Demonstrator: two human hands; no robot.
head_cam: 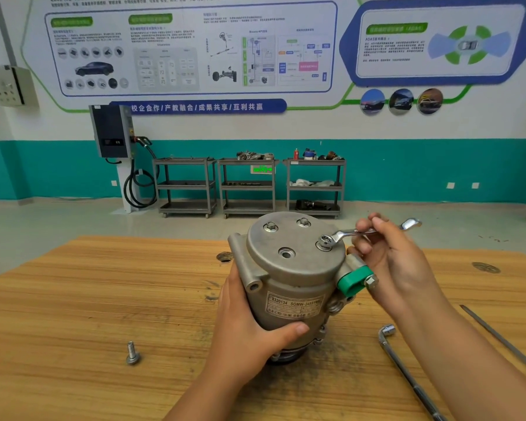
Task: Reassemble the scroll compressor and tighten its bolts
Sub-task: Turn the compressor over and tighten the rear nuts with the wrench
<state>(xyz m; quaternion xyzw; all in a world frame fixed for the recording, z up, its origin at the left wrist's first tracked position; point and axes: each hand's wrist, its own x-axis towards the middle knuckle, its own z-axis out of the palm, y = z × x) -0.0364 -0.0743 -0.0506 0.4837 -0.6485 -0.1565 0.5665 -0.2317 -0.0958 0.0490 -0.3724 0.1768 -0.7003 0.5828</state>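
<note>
Wooden bench (pixel 104 299) held the compressor (pixel 292 268), left hand (pixel 249 335) gripping it; right hand (pixel 392 259) pinched a wrench (pixel 342 234) tilted on a bolt (pixel 325 242), likely to slip off.

- We face a white wall (pixel 286 126) hung with large information boards (pixel 192 47), teal-banded below.
- Three grey shelf carts (pixel 248 186) line it beside a charging unit (pixel 111 132).
- We see grey floor (pixel 58 220).

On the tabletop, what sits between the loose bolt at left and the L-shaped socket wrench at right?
In the head view, the compressor stands between the loose bolt and socket wrench, with the left hand gripping its body.
</note>
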